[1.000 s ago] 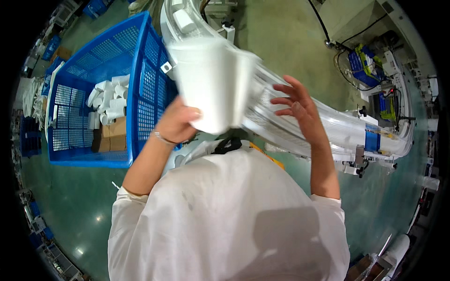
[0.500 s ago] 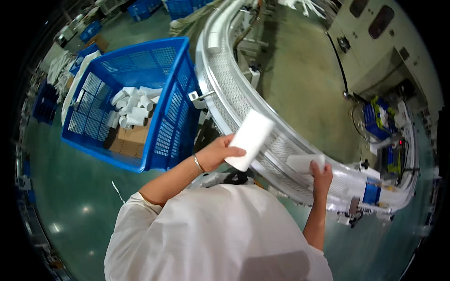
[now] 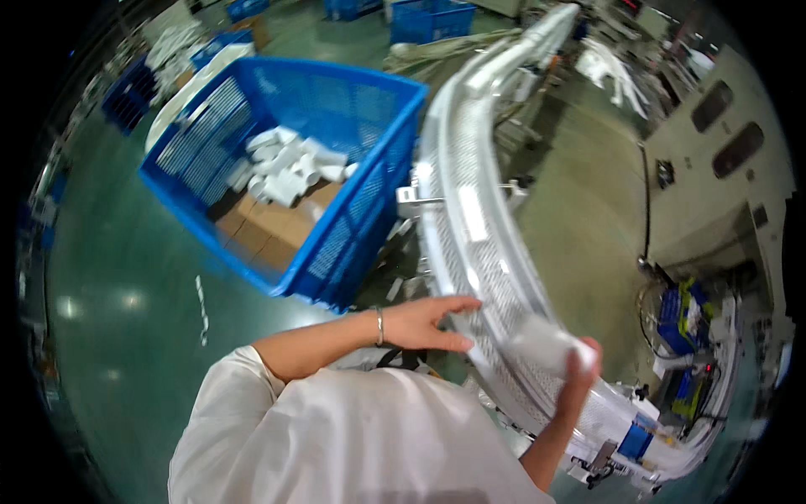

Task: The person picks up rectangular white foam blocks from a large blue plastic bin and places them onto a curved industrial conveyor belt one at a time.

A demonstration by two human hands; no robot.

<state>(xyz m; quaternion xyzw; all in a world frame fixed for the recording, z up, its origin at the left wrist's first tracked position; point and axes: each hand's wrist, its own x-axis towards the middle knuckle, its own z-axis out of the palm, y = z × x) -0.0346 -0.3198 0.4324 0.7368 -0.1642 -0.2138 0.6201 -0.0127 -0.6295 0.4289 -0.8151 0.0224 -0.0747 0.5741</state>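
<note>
My left hand (image 3: 432, 323), with a bracelet at its wrist, is stretched over the near rail of the curved conveyor (image 3: 512, 286). Its thumb and fingers are apart, and nothing is between them. On the right, my right hand (image 3: 579, 370) grips the end of a white roll (image 3: 541, 343) above the belt; motion blurs both. Farther up the belt lies another white roll (image 3: 473, 214). To the left stands a large blue plastic crate (image 3: 336, 273), where several white rolls (image 3: 281, 168) lie in a heap beside brown cardboard (image 3: 273, 223).
A metal bracket (image 3: 417, 196) juts from the conveyor toward the crate. Pale machine cabinets (image 3: 722, 193) stand at the right, with a blue and yellow unit (image 3: 684, 315) below. More blue crates (image 3: 430, 21) are at the back. A white strip (image 3: 201, 309) lies on the green floor.
The white roll has left my left hand, which is now open. My right hand still holds its roll, now lifted and blurred. The view has shifted, bringing the crate rightward in the picture.
</note>
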